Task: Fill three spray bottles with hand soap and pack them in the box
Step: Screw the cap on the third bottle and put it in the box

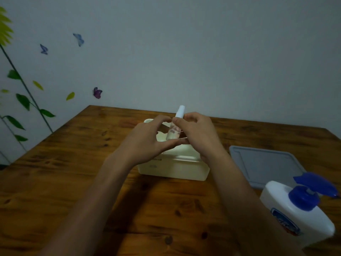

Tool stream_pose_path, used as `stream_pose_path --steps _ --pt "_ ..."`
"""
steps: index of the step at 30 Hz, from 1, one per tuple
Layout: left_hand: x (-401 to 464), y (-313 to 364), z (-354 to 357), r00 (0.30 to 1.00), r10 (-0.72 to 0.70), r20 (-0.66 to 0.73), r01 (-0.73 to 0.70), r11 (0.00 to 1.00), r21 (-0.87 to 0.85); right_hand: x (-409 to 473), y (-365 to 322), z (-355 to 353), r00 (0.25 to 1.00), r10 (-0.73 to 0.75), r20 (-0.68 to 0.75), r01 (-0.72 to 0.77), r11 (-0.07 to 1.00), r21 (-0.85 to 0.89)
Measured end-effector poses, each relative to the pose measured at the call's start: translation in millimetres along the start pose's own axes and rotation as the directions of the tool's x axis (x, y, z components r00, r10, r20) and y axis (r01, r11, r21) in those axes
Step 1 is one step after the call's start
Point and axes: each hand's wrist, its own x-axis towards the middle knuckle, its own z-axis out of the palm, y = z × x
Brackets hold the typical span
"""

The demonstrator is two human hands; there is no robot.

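Spray bottle [174, 129], upright, gripped between left hand [147, 139] and right hand [198, 133] directly above the open box [173, 168] on the table [73, 163], apparently ready for packing; soap dispenser [299, 209] stands aside.

The table [55, 182] is warm brown wood with dark knots and streaked grain, and the box [173, 169] at the frame's centre is pale cream. Above it the spray bottle [174, 129] is clear with a white cap and a faint pinkish print, while at lower right the soap bottle [295, 217] is white with a blue pump and a blue label, beside a grey lid [265, 163]. The wall [203, 52] is plain grey-white, with green leaves, blue butterflies [79, 39] and one purple butterfly at left.
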Motion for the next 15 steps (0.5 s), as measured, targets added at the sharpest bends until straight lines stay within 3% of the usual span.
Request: stream_pose_path --steps 6,15 --pt "11.9 -17.2 4.1 0.998 -0.043 0.051 0.039 0.996 0.080 22.2 6.2 10.2 0.993 0.108 0.049 -0.105 0.993 -0.052" --pt "11.9 -41.0 4.1 0.996 -0.035 0.084 0.023 0.989 0.143 49.6 28.1 29.6 0.962 0.240 0.129 -0.157 0.874 -0.460"
